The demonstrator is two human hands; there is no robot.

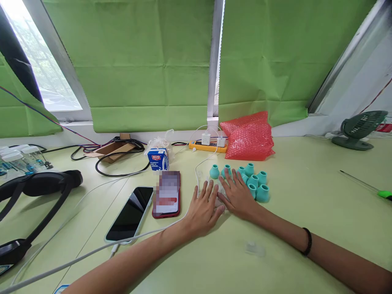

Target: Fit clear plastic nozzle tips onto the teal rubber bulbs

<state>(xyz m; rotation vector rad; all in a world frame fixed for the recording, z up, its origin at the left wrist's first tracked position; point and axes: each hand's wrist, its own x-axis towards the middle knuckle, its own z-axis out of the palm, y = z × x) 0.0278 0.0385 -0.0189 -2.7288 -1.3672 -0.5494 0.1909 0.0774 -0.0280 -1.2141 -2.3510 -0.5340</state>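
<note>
My left hand (203, 208) lies palm down with its fingers stretched out, over some small clear pieces (221, 191) that it partly hides. Beside it, my right hand (238, 194) is also spread flat, its thumb near the same clear pieces. Its fingertips reach the cluster of teal, vase-shaped rubbery pieces (252, 180), several of them standing close together just right of that hand. Another teal piece (214, 171) stands beyond the fingers. What lies beneath both palms is hidden. One more clear piece (251, 247) rests on the table nearer to me.
Left of my hands lie a phone with a red case (179, 192) and a dark-screened phone (131, 214). A white cable (147, 234) crosses my left forearm. Behind are a milk carton (158, 159), an orange power strip (199, 146) and red bubble wrap (249, 139). A screwdriver (384, 194) lies right.
</note>
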